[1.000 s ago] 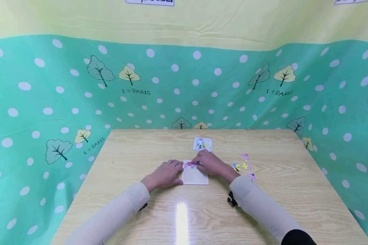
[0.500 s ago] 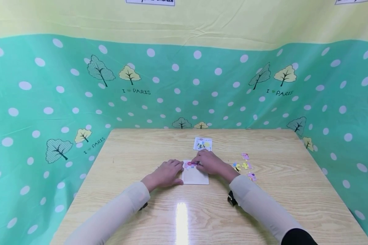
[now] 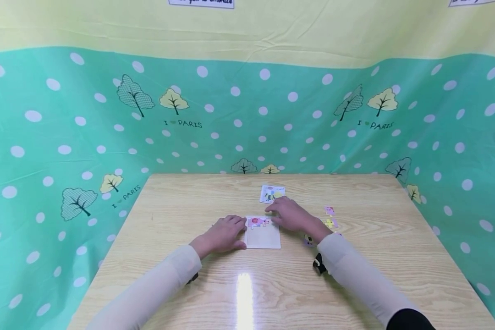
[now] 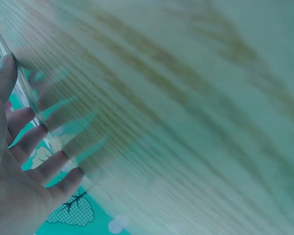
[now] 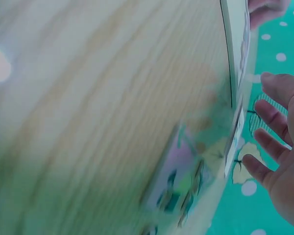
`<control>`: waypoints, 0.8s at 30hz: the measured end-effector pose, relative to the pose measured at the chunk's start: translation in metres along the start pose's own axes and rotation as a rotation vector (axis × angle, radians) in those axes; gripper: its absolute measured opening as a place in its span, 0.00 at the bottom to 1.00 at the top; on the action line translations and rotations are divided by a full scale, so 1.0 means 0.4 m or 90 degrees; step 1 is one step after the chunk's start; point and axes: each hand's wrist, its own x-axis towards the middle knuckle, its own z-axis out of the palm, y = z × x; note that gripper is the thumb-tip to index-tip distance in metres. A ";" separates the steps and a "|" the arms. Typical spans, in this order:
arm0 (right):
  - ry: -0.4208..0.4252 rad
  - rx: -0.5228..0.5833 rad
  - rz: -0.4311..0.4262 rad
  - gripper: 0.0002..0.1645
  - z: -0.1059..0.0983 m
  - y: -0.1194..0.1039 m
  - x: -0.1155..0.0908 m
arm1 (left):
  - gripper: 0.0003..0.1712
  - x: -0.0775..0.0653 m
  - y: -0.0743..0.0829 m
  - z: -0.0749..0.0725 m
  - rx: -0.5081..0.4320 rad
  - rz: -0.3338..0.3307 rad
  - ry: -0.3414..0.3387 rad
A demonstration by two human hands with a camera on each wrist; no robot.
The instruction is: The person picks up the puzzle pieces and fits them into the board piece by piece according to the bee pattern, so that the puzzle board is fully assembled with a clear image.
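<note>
A white square puzzle tray [image 3: 262, 239] lies at the middle of the table, with joined pink jigsaw pieces [image 3: 255, 222] along its far edge. My left hand [image 3: 224, 234] rests beside the tray, thumb and fingertips along its left edge, fingers loosely straight. Over the tray's far right corner is my right hand [image 3: 290, 215], fingers spread and relaxed, with nothing held. In the right wrist view its fingers [image 5: 272, 145] show apart, above the table. The right hand overlaps the lower corner of a bee picture card [image 3: 271, 193] behind the tray.
Loose jigsaw pieces [image 3: 329, 211] lie right of the tray on the wooden table [image 3: 189, 197], some partly hidden by the right forearm. One piece [image 3: 309, 240] with dark marks lies by the right wrist. A dotted green cloth [image 3: 247, 114] hangs behind.
My right hand has let go of the pieces in the tray and shifted slightly right and away, its fingers spreading. More of the pink row now shows. The left hand has stayed put.
</note>
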 end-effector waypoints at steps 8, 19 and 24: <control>0.009 0.001 0.011 0.21 -0.025 0.044 -0.029 | 0.35 -0.003 0.000 0.001 0.002 -0.001 0.005; 0.031 0.037 0.045 0.21 -0.048 0.113 -0.085 | 0.36 -0.001 0.001 0.001 0.001 -0.001 0.002; 0.048 0.054 0.059 0.21 -0.057 0.147 -0.108 | 0.36 0.000 0.001 0.003 -0.001 -0.002 0.002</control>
